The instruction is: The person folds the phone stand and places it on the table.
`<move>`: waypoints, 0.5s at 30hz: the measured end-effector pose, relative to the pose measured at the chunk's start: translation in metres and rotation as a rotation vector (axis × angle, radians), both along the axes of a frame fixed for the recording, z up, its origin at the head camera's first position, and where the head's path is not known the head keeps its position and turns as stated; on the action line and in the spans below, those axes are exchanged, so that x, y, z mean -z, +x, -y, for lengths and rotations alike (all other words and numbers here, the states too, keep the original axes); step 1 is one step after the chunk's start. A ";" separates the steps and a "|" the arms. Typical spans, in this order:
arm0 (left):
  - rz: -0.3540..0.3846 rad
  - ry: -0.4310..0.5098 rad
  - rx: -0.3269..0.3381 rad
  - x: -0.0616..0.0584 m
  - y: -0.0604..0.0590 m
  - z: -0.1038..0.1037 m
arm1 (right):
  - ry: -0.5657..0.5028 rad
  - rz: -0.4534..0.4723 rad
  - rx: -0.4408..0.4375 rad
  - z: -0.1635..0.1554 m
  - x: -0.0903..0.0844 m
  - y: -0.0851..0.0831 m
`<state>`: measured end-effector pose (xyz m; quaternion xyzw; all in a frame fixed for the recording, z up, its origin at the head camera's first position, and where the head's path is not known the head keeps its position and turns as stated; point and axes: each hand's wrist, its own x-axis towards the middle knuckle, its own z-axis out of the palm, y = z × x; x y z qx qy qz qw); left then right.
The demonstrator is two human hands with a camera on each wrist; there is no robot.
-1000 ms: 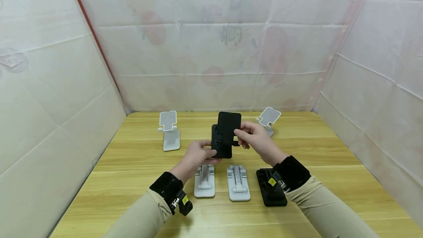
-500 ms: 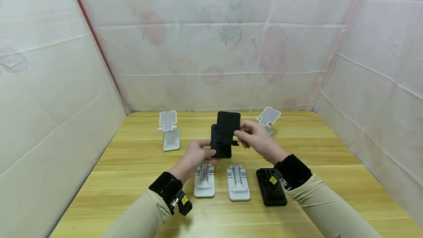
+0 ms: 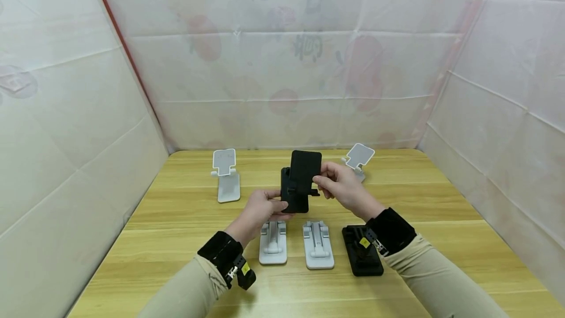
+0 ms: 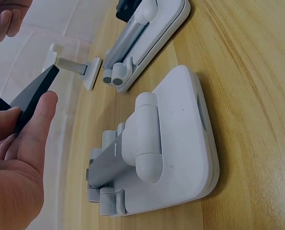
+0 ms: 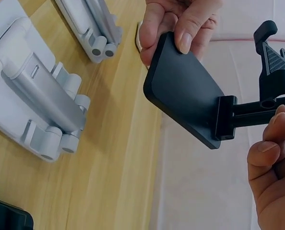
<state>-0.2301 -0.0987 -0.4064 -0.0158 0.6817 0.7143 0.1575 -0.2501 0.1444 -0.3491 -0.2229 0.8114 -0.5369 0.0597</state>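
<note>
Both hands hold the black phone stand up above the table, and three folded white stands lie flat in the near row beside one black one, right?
Not quite: the head view shows two folded white stands in the near row, not three, beside the folded black one. Both hands, left and right, do hold the black phone stand above the table.

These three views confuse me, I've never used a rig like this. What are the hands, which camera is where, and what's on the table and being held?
No machine here: a person's two bare hands. The wide picture comes from a head camera; the two close-ups come from cameras on each wrist. The left hand grips the base of a black phone stand, lifted above the wooden table; the right hand pinches its upper plate. Near the person lie two folded white stands and a folded black stand. Farther back stand two opened white stands.
</note>
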 end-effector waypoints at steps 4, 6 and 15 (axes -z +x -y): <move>-0.011 0.001 0.002 0.001 0.001 0.000 | 0.019 -0.042 0.005 0.000 0.001 0.001; -0.016 -0.001 0.002 0.001 0.001 0.000 | 0.028 -0.060 0.007 0.001 0.001 0.001; -0.031 -0.014 0.006 0.000 0.003 0.001 | 0.069 -0.108 0.015 0.002 -0.002 0.004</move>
